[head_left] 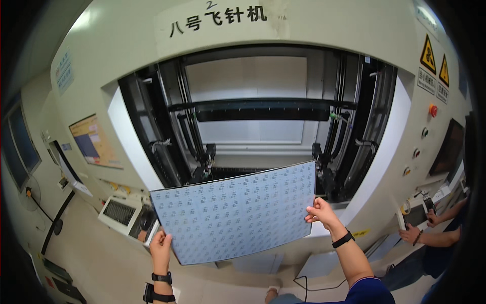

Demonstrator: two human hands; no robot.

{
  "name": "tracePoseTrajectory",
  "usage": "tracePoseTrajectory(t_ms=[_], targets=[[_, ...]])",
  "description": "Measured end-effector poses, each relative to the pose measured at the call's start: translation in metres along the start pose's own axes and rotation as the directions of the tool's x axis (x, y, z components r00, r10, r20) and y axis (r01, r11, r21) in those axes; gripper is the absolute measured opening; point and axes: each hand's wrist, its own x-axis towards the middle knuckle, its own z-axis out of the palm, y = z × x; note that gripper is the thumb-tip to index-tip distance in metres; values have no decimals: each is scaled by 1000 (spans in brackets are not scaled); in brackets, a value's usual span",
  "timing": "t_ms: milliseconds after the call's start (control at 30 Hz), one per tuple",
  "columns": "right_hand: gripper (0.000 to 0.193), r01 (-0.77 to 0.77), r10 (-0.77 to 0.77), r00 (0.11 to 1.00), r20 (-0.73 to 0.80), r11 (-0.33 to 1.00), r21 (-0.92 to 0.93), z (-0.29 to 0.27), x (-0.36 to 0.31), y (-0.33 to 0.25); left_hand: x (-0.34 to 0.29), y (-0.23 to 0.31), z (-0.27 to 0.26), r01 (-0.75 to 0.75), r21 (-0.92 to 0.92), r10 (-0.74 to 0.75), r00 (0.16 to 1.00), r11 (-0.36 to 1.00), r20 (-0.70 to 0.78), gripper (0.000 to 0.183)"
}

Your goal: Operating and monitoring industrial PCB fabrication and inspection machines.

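Note:
A large, thin rectangular panel (238,215), pale blue with rows of small dark printed marks, is held up in front of a machine's opening. My left hand (160,247) pinches its lower left edge. On the other side, my right hand (320,212) grips the right edge with thumb and fingers. The panel tilts, its right end higher than its left. Behind its top edge lies the machine's dark bay (258,152), with a black horizontal bar (263,110) across it and clamp-like parts at both sides. The panel hides the lower part of the bay.
At the right, another person's hands (412,234) are at a small console (416,215). Round buttons and a red knob (433,111) line the machine's right face. A keyboard shelf (119,213) juts out at the left. Below, panels (319,263) lean near a black cable (324,289).

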Motion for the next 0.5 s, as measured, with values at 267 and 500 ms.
tracePoseTrajectory(t_ms=[267, 500], targets=[[49, -64, 61, 965, -257, 998, -2, -24, 144, -23, 170, -44, 147, 134, -126, -125, 989, 983, 75, 16], [49, 56, -52, 896, -440, 998, -5, -32, 239, -21, 288, -91, 242, 181, -219, -161, 981, 959, 106, 23]])
